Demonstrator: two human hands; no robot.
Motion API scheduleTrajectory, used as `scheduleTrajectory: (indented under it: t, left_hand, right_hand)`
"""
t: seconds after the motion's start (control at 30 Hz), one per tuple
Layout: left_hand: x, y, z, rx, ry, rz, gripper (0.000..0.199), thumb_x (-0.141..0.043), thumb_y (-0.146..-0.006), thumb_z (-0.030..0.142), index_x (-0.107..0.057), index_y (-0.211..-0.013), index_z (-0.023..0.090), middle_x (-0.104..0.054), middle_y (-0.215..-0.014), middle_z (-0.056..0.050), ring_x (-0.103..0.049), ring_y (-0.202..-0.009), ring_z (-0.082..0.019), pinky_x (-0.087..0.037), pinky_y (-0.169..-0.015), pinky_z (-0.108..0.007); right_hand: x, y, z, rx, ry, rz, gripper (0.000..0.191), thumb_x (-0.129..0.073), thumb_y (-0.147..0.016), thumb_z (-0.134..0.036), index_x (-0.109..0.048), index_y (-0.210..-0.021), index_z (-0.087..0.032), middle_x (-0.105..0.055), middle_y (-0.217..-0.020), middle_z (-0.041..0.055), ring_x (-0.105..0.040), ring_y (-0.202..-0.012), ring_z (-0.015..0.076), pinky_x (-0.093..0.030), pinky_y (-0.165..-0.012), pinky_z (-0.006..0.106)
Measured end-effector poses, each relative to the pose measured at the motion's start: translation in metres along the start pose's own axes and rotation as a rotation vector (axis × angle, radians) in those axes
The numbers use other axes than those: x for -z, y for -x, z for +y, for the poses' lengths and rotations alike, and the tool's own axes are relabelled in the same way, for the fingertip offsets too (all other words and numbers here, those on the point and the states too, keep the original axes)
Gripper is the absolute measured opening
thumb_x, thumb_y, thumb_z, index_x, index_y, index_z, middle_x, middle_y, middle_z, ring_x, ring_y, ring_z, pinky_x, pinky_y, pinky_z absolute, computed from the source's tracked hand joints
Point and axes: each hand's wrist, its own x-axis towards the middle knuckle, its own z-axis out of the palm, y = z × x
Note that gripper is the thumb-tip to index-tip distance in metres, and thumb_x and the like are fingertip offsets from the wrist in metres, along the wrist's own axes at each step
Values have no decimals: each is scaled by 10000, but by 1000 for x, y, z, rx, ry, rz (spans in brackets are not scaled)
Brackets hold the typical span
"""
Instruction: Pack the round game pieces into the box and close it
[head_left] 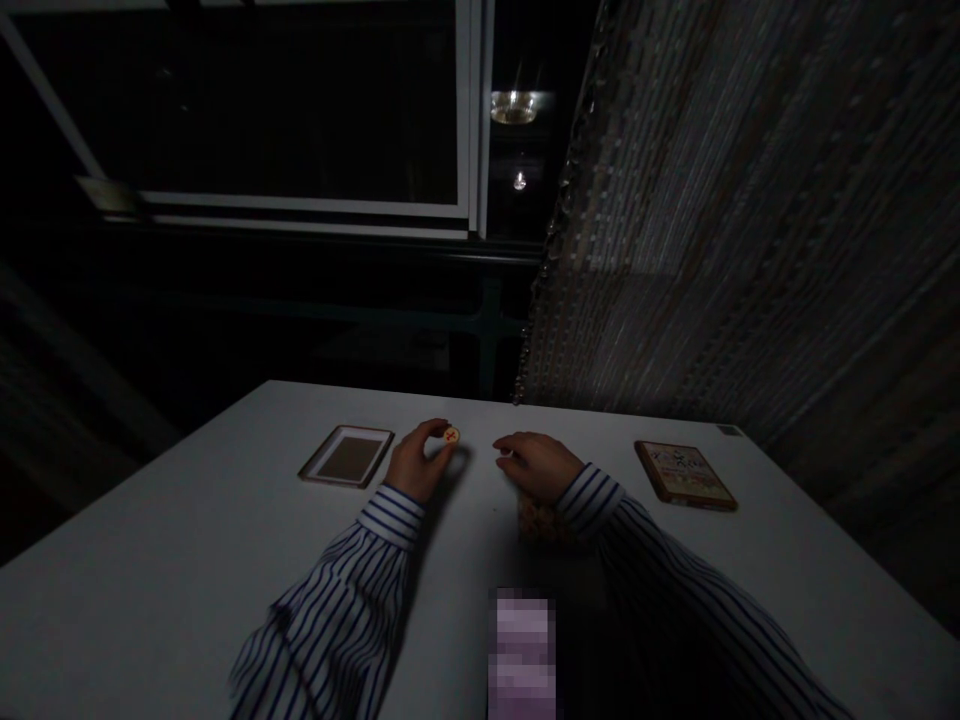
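Observation:
My left hand pinches a small round wooden token with a red mark between thumb and fingers, just above the white table. My right hand rests curled on the table a short way to the right, fingers bent down; something small and pale shows at its fingertips, too dim to identify. Under that wrist lies a patterned pouch or pile, partly hidden by the sleeve. Both arms wear striped shirt sleeves.
A shallow empty box tray lies left of my left hand. A flat box lid with printed marks lies to the right. A beaded curtain hangs at the right; a dark window is behind the table.

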Motion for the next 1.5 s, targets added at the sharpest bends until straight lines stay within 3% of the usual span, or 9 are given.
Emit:
scheduleTrajectory:
  t: [0.23, 0.57, 1.07, 1.5]
  left_hand:
    - [-8, 7, 23, 24, 57, -8, 285, -556, -729, 336, -531, -970, 186, -638, -877, -39, -601, -838, -166, -462, -797, -319]
    - [-19, 18, 43, -2, 80, -58, 265, -561, -730, 294, -528, -967, 180, -641, -896, -34, -599, -838, -152, -464, -782, -290]
    - [-47, 34, 54, 49, 186, -121, 250, -557, -730, 264, -522, -968, 193, -621, -918, -40, -582, -858, -157, -464, -788, -297]
    - [-70, 40, 63, 126, 278, -80, 241, -573, -716, 256, -526, -942, 189, -620, -884, -32, -588, -835, -147, -473, -774, -290]
  right_hand:
    - [12, 19, 0, -35, -44, 11, 350, -423, -809, -318, -548, -1101, -172, -617, -995, 57, -561, -861, 152, -388, -791, 263]
    - [10, 40, 11, -85, -128, 77, 336, -440, -803, -310, -561, -1080, -163, -620, -1008, 65, -564, -885, 157, -405, -807, 284]
    - [-2, 51, 29, -114, -204, 152, 306, -431, -798, -297, -587, -1025, -164, -635, -992, 60, -581, -886, 158, -434, -806, 286]
    - [4, 55, 37, -164, -276, 112, 281, -437, -791, -290, -598, -988, -170, -657, -933, 54, -599, -842, 156, -448, -742, 269]
